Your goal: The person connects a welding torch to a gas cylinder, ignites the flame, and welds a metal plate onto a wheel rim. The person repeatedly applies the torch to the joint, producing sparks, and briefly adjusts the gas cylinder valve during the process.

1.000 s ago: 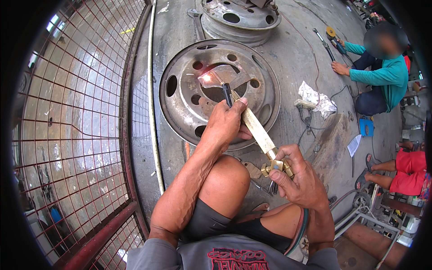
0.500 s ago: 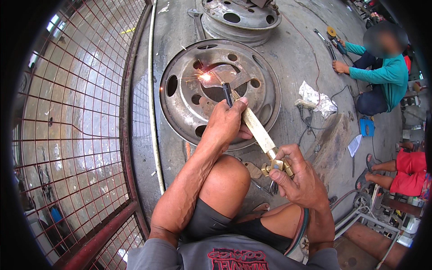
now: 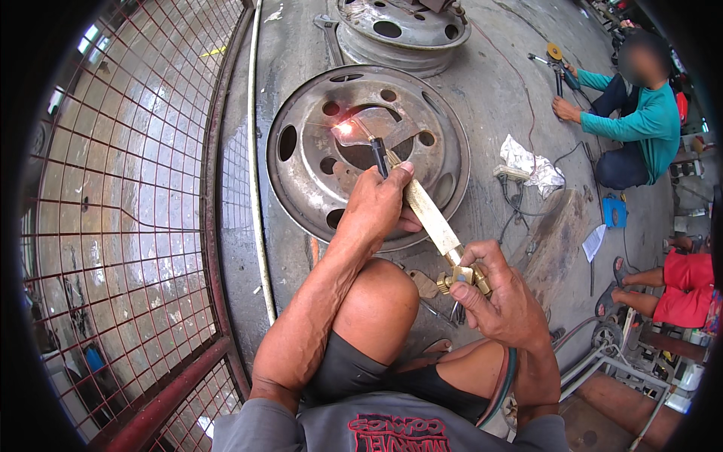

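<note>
A gas torch (image 3: pixel 434 218) with a pale flat handle and brass valves runs slantwise between my hands. My left hand (image 3: pixel 376 202) is closed around its front end, beside a dark nozzle (image 3: pixel 379 157). My right hand (image 3: pixel 503 303) grips the brass valve end, thumb and fingers on the fittings; two hoses (image 3: pixel 506 384) trail down from there. A small bright glow (image 3: pixel 346 128) burns at the left edge of a flat metal plate (image 3: pixel 376 120). That plate lies over the hub of a worn steel wheel rim (image 3: pixel 301 188) on the floor.
A second wheel rim (image 3: pixel 399 53) and a large wrench (image 3: pixel 329 38) lie beyond. Red mesh fencing (image 3: pixel 215 188) stands at left. At right, a person in a teal shirt (image 3: pixel 640 117) crouches by an angle grinder (image 3: pixel 559 59). A white cloth (image 3: pixel 533 164) and cables are nearer.
The spray of sparks at the plate's edge has shrunk to a small glow. My hands and the torch have hardly moved. The crouching person has shifted the long tool in their hand.
</note>
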A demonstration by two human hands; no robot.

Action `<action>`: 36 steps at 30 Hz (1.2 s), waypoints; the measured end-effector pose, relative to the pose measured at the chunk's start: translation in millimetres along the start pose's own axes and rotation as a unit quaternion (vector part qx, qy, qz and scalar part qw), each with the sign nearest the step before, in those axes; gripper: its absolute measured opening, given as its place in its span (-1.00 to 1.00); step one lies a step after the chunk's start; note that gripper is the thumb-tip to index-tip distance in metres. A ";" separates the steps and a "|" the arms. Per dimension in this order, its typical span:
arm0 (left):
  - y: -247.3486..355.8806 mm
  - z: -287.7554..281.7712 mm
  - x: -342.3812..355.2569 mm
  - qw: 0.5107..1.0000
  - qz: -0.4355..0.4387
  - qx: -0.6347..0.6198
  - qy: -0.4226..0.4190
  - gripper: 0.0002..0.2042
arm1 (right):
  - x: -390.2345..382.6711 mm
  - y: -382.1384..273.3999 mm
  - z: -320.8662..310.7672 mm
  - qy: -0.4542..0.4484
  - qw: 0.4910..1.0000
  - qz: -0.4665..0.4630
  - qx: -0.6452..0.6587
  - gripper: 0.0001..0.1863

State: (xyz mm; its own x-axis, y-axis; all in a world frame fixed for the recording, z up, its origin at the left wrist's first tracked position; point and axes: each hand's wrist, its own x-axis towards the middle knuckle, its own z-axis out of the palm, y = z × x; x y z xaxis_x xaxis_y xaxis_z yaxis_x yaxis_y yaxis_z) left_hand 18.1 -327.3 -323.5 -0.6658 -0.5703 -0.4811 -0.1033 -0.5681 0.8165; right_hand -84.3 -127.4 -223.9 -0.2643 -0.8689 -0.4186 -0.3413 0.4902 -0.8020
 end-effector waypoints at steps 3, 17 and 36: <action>-1.9 -0.2 1.3 1.000 0.004 0.003 0.005 -0.54 | 0.5 1.7 0.7 0.004 1.000 -0.011 -0.002 -0.60; -0.8 0.0 1.0 1.000 0.003 0.003 0.004 -0.54 | 1.3 -1.2 -0.2 -0.001 1.000 0.006 -0.002 -0.61; 1.3 1.5 -0.5 1.000 -0.003 0.001 0.013 -0.55 | 1.9 -2.4 -1.4 -0.015 1.000 0.007 -0.004 -0.70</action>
State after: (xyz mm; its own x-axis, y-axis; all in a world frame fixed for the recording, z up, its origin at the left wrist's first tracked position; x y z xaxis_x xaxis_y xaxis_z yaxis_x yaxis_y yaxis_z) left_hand 17.2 -326.8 -321.7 -0.6463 -0.5812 -0.4944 -0.1089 -0.5711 0.8136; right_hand -85.3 -130.1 -222.2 -0.2416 -0.8632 -0.4432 -0.3442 0.5033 -0.7926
